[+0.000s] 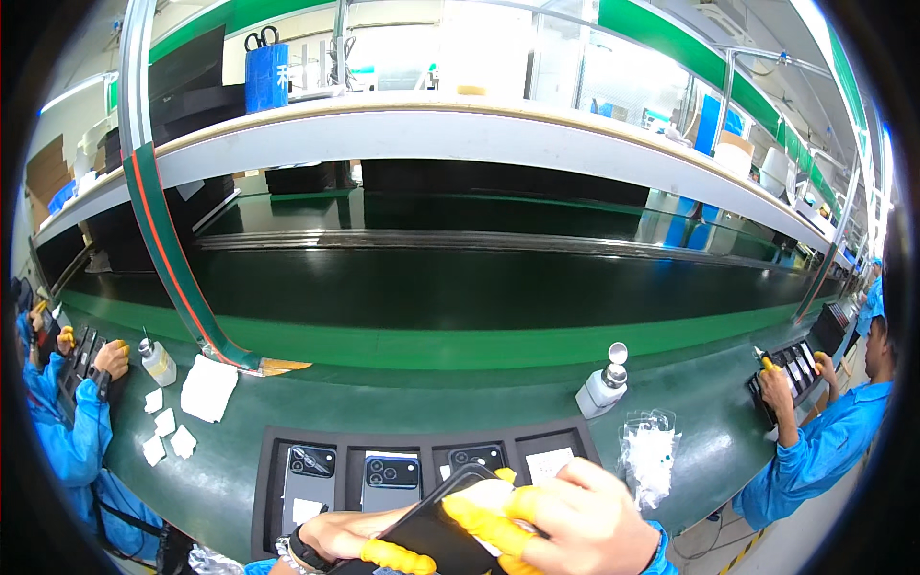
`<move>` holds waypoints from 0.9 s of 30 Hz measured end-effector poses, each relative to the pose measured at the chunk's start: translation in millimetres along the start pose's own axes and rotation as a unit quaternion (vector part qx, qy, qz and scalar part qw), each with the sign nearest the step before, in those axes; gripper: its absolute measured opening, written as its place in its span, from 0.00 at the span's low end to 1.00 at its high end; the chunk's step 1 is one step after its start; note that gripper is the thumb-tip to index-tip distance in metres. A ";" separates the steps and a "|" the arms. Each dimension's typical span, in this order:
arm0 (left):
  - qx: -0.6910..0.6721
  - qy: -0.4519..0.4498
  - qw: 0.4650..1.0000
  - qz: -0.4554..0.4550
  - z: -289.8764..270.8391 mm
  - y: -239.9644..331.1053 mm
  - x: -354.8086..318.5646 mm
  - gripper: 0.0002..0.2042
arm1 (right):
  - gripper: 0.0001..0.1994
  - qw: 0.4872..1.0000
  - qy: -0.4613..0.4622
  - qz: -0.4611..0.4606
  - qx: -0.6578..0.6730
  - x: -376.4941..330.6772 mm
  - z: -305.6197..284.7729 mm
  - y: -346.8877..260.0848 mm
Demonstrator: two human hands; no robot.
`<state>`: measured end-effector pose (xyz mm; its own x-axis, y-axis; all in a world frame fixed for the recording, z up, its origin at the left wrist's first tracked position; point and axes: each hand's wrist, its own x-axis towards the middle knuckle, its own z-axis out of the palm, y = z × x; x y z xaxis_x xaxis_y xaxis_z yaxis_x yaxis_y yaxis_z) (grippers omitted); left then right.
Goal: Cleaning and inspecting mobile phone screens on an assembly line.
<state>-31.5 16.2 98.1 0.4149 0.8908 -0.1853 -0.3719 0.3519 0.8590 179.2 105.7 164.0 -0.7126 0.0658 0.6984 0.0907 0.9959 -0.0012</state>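
A dark smartphone (pixel 443 539) is tilted up in my left hand (pixel 356 539), whose fingers wrap its lower left side. My right hand (pixel 583 513), with yellow finger cots, is closed and presses a white wipe (pixel 491 492) against the phone's face. Behind and partly under my hands lies a black tray (pixel 262 494) divided into compartments. Three of these hold phones, camera side up: one at the left (pixel 299 484), one in the middle (pixel 391 494) and one (pixel 476 454) partly hidden by the held phone. White paper (pixel 548 464) lies in the right compartment.
Right of the tray are a pump bottle (pixel 601 393) with raised lid and a heap of clear plastic film (pixel 649 465). Leftward lie a white cloth (pixel 209 388), several small wipes (pixel 165 422) and another bottle (pixel 157 364). Co-workers (pixel 824 441) sit at both sides; a shelf (pixel 431 120) spans behind.
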 end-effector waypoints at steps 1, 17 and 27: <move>0.043 0.014 0.999 -0.009 1.5 2.0 3.4 0.29 | 0.12 1.000 -0.005 0.002 -0.008 -0.2 1.9 -1.6; 0.029 -0.034 0.998 -0.049 -32.4 -14.8 3.2 0.36 | 0.07 0.995 0.016 0.039 -0.087 4.0 11.0 5.3; 0.041 -0.066 0.996 -0.040 -33.8 -17.0 4.9 0.38 | 0.17 0.991 0.012 0.092 -0.091 -1.0 9.9 13.3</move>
<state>-51.3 24.3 66.5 0.5486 0.8131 -0.1948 -0.2665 0.3908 0.8810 174.3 119.5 156.2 -0.6561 0.2422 0.7148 0.3437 0.9391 -0.0028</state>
